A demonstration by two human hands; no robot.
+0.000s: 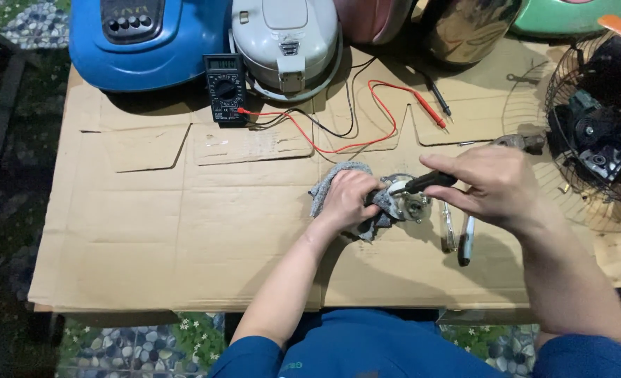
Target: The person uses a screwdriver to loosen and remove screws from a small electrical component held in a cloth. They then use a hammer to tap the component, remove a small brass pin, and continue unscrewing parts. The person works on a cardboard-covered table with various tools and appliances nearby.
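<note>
Motor part (pixel 410 203): small round metal piece, centre of the cardboard sheet (pixel 184 231), partly wrapped in a grey rag (pixel 338 183).
Left hand (pixel 350 199): closed around the rag and the part's left side, pinning both to the cardboard.
Right hand (pixel 492 187): fingers pinched on a black-handled tool (pixel 429 182); tool tip meets the top of the part, exact contact point hard to make out.
Beside the part: two slim pen-like tools (pixel 457 234) lying just right of it, under the right wrist.
Multimeter (pixel 225 87): black, upper centre-left, standing against a blue appliance (pixel 149 42).
Leads: red lead (pixel 366 115) and black lead (pixel 345 105) loop across the cardboard; probes (pixel 433 105) rest well above the hands.
Back row: white rice cooker (pixel 286 45) beside the blue appliance, further rounded housings to its right.
Fan (pixel 597 126): black wire cage with exposed motor, right edge, near the right hand but apart.
Floor: pebble-pattern tiles (pixel 142 346) below the table edge.
</note>
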